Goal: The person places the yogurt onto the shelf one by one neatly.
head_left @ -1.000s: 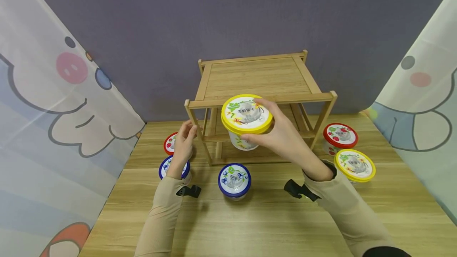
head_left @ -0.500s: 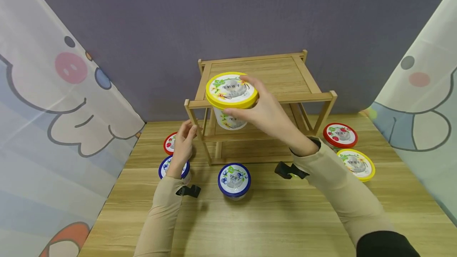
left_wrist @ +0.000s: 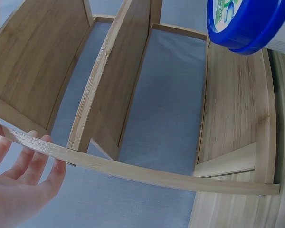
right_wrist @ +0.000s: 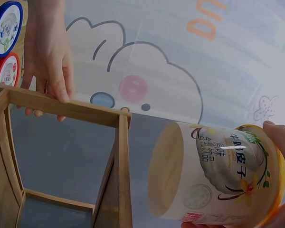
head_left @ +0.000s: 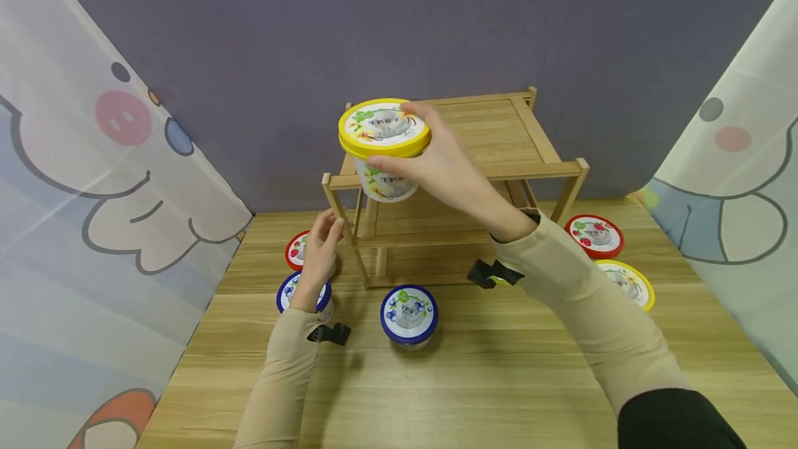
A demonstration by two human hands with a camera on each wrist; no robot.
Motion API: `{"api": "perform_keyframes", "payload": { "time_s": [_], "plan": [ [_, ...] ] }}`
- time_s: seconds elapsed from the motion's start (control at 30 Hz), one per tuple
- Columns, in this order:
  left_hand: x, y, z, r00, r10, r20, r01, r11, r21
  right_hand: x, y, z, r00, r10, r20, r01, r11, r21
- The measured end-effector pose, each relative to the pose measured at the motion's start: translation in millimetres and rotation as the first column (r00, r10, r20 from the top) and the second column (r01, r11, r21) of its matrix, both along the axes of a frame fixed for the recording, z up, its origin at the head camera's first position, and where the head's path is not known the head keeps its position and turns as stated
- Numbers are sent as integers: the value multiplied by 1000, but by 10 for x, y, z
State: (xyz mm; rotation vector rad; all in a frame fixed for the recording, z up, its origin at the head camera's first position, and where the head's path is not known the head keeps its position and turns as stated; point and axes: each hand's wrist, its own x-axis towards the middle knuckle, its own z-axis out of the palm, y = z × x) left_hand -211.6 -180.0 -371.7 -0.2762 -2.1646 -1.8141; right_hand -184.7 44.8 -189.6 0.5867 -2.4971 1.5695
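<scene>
My right hand [head_left: 445, 161] grips a white tub with a yellow lid [head_left: 383, 128] by its rim, holding it above the left front corner of a wooden shelf rack [head_left: 492, 131]. In the right wrist view the tub [right_wrist: 218, 171] hangs beside the rack, its bottom facing left. My left hand [head_left: 322, 248] holds the rack's left front post; in the left wrist view its fingers [left_wrist: 35, 166] curl round the post [left_wrist: 133, 170]. The tub's lid hides part of the rack's top board.
A blue-lidded tub [head_left: 409, 315] stands in front of the rack. Left of it are another blue-lidded tub [head_left: 289, 291] and a red-lidded one [head_left: 296, 250]. On the right stand a red-lidded tub [head_left: 594, 235] and a yellow-lidded one [head_left: 630, 283].
My right hand has carried the yellow-lidded tub up and to the left, from the rack's front edge to above its left front corner. My left hand has stayed in place.
</scene>
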Motion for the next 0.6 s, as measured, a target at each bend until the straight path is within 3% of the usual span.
{"api": "perform_keyframes", "payload": {
  "time_s": [0.27, 0.6],
  "plan": [
    [16, 10, 12, 1000, 7, 12, -7, 1000, -6, -176, -107, 58, 999, -41, -4, 40, 999, -36],
    [21, 12, 17, 1000, 4, 9, -4, 1000, 10, -336, -265, 87, 989, -143, -23, 144, 989, 28]
  ]
}}
